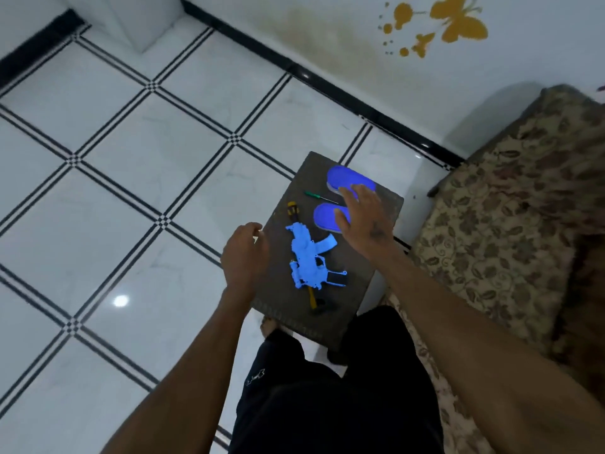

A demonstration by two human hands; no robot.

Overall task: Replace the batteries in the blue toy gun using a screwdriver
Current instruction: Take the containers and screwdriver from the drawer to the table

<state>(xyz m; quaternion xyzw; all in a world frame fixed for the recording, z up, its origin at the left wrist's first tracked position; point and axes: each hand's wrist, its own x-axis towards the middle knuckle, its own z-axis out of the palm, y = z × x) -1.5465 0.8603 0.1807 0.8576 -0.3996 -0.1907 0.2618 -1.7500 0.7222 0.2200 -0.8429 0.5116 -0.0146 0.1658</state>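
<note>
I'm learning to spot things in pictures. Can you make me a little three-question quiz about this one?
1. True or false: the light blue plastic toy gun lies on the dark square stool top.
2. Which tool lies beside the far bright blue oval tray? A) thin green-handled screwdriver B) hammer C) scissors
3. Fill in: the right hand reaches with fingers spread over the two blue ____.

Key
1. True; neither the right hand nor the left hand holds it.
2. A
3. trays; the near bright blue oval tray is partly hidden under it.
</note>
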